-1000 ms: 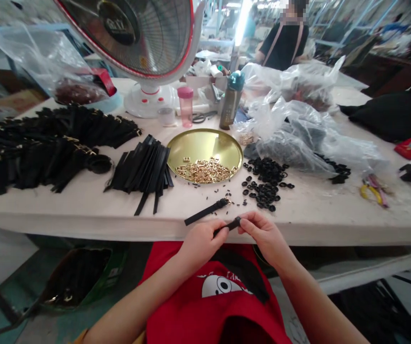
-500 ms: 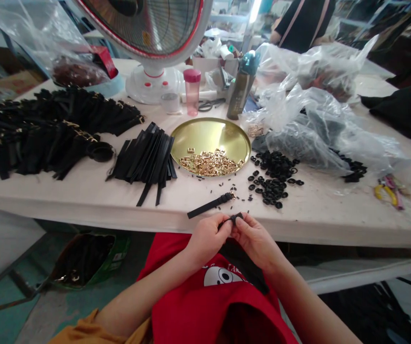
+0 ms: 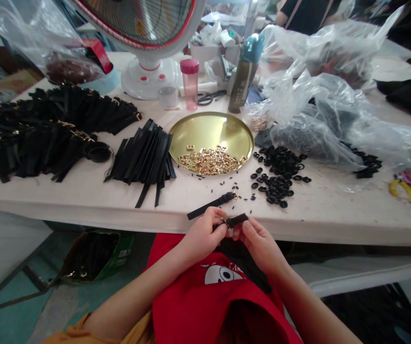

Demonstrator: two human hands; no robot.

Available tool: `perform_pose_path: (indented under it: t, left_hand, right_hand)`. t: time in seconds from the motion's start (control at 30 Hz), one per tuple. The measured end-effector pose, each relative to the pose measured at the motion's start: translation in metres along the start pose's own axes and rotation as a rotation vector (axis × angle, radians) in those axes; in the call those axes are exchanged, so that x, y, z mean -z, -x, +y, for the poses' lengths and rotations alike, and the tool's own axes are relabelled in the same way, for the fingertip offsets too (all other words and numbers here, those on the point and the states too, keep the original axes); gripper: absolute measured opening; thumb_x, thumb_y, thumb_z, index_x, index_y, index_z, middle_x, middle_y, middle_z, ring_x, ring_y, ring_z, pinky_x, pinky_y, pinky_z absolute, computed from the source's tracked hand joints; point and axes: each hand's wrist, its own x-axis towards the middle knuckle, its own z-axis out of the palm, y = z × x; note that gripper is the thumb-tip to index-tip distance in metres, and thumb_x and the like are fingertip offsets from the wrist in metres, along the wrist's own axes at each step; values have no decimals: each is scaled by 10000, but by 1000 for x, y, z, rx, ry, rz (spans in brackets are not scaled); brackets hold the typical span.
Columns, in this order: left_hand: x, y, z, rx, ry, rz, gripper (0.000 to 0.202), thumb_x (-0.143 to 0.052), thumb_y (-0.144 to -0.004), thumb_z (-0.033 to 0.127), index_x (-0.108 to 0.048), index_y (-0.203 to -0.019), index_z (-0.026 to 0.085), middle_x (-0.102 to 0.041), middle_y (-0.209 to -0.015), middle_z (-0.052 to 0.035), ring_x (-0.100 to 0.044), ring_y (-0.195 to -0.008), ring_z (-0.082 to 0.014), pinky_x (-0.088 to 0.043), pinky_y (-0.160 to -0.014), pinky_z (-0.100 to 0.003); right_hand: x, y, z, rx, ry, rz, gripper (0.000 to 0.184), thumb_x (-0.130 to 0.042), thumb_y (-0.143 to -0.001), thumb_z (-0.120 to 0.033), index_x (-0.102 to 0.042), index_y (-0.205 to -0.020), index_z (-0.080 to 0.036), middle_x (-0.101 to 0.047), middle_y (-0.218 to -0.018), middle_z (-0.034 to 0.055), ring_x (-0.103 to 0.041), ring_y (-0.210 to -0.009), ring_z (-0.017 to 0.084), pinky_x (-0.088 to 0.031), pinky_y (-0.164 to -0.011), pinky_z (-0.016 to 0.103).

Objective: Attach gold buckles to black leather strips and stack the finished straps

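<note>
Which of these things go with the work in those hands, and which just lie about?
Likely part of the job:
black strap in left hand and right hand
strap pile
gold buckles
tray
black rings

Probably just lying about:
fan
pink bottle
dark bottle

Side clutter, back and edges of table

We log a red-trimmed fan (image 3: pixel 151 71) at the back, top cut off by the frame; beside its base, a pink-capped bottle (image 3: pixel 190 88), upright; to the right, a dark bottle with a teal lid (image 3: pixel 241 79); scissors (image 3: pixel 210 97) lie between the two bottles; left of the fan we get a red box (image 3: pixel 98 56); back right, a co-worker in dark clothes (image 3: pixel 309 14), partly cropped; far right, we mark a yellow-handled tool (image 3: pixel 403 189), lying flat.
</note>
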Motion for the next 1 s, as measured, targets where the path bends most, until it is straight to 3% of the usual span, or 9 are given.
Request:
perform_pose_path:
  t: [0.07,0.13,0.2,0.37,0.53,0.63,0.73,0.87,1.0]
  left_hand:
    - [1,2,0,39,51,-28,217,-429,-815,222,-376,-1021,182,-624,-754,8,-538,-545,-108,-430,-555,-228]
    - [2,5,1,46,74,-33,226,-451,-810,241,-374,-1014,184,-631,-785,1,-549,-566,-109,-429,-557,-223]
    - [1,7,1,39,16,-11,221,-469,-802,243,-390,-999,182,-630,-768,3,-565,-616,-120,-428,-596,-229]
    - [2,14,1,23,-245,46,164,-501,-787,320,-490,-868,178,-604,-768,-11,-560,-713,-157,-400,-605,-240]
    - [2,23,3,25,-256,-12,198,-507,-781,364,-541,-845,180,-621,-807,-15,-558,-739,-161,-410,-628,-239]
    - [2,28,7,47,-256,-41,193,-512,-772,349,-569,-842,178,-634,-816,-20,-562,-743,-162,-415,-642,-243]
    - [5,32,10,68,-252,-9,157,-519,-761,310,-570,-809,170,-628,-778,-15,-555,-716,-155,-408,-630,-241]
    - [9,35,9,102,-66,-35,175,-549,-750,299,-563,-838,148,-621,-783,-17,-554,-698,-136,-406,-611,-227]
    - [9,32,3,160,123,-71,187,-566,-737,260,-567,-871,130,-621,-794,-23,-558,-692,-122,-421,-611,-217]
  right_hand:
    - [1,1,-2,-20,-70,-21,338,-501,-788,-506,-596,-774,-182,-553,-641,7,-508,-638,130,-415,-639,278]
    - [0,1,-3,-72,-118,-25,266,-564,-765,-457,-590,-775,-192,-549,-637,-8,-485,-597,105,-406,-609,249]
    - [-3,2,-3,-132,-116,-48,198,-641,-724,-380,-580,-790,-203,-530,-621,-31,-450,-552,78,-381,-566,213]
    - [-5,8,0,-277,-122,-216,269,-668,-690,-396,-570,-815,-179,-492,-596,-34,-418,-533,74,-343,-517,199]
    - [-8,20,0,-309,-170,-266,271,-705,-637,-397,-563,-716,-180,-460,-593,-34,-395,-528,76,-340,-502,199]
    - [-12,23,2,-258,-163,-187,269,-736,-596,-360,-567,-704,-181,-485,-618,-28,-427,-557,84,-375,-536,205]
    - [-14,22,3,-146,-92,-67,299,-709,-613,-418,-556,-722,-185,-521,-654,-14,-456,-581,100,-403,-570,231]
    - [-18,19,0,17,212,117,316,-669,-660,-418,-442,-677,-199,-476,-571,-47,-425,-527,92,-368,-525,224]
    - [-21,16,-3,104,334,169,364,-658,-666,-409,-444,-906,-238,-463,-620,-74,-445,-536,93,-367,-517,221]
